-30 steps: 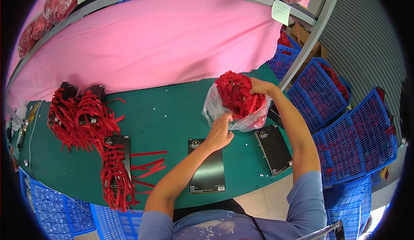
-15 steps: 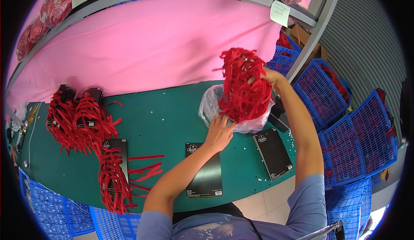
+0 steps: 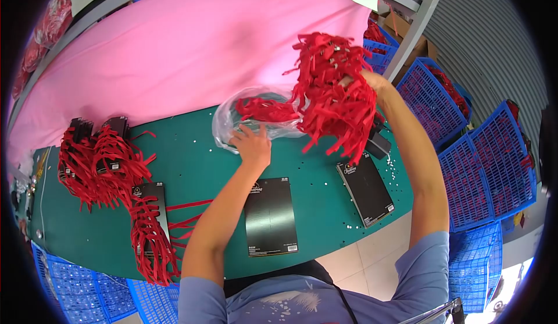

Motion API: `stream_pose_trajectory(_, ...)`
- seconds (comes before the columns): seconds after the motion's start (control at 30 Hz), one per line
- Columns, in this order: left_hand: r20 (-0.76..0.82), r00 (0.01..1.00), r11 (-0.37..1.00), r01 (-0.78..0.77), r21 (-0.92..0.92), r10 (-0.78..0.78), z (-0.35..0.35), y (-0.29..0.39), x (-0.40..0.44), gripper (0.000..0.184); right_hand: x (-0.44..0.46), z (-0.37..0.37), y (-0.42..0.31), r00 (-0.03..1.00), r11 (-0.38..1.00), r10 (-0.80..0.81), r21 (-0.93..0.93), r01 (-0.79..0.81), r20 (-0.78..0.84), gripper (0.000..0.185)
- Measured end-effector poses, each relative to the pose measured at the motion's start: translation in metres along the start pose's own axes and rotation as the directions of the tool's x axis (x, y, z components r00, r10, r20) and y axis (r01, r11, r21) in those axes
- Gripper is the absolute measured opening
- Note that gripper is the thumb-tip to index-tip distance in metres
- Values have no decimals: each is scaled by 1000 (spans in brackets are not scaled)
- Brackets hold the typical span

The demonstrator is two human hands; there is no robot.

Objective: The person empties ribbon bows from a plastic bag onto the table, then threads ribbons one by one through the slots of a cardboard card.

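Observation:
My right hand (image 3: 372,82) is closed on a large bunch of red ribbons (image 3: 334,100), raised over the back right of the green table (image 3: 203,175); the bunch partly covers its fingers. To the left lies a clear plastic bag (image 3: 224,114) with more red ribbons (image 3: 264,109) inside. At the bag's near rim, my left hand (image 3: 253,146) grips the plastic. A black printed card (image 3: 271,219) lies flat in front of me. Right of it sits a stack of black cards (image 3: 367,190). On the left, red ribbons (image 3: 151,231) are wound on a card with loose ends trailing right.
Several ribbon-wrapped cards (image 3: 104,161) are piled at the table's far left. Pink cloth (image 3: 174,50) hangs behind the table. Blue crates (image 3: 465,178) stand to the right, others (image 3: 81,283) below left. A small black box (image 3: 378,143) and white bits lie at the right edge.
The ribbon bunch has come up and away from the bag in my right hand. My left hand and the bag have shifted left, and ribbons inside the bag now show.

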State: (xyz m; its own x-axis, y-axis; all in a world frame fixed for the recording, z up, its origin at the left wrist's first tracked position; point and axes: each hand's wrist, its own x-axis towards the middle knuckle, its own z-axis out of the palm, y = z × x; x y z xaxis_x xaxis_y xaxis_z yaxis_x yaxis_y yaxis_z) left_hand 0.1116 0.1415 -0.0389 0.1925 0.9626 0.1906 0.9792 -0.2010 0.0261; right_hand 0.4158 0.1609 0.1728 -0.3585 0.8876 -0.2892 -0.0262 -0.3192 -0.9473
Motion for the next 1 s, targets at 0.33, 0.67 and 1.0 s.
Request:
stream_pose_trajectory(0.33, -13, 998, 834, -64, -548, 67, -22, -71, 75, 36, 48, -26, 136, 950, 905, 303, -289, -312, -76, 51)
stream_pose_trajectory(0.67, 59, 998, 925, 58, -375, -38, 3, -13, 89, 78, 92, 106, 120, 775, 232, -606, -893, 385, 177, 39)
stream_pose_trajectory(1.0, -356, 904, 646, -421, -637, 239, 32, -43, 86, 49, 167, 56, 165, 843, 154, -536, -978, 141, 37, 36)
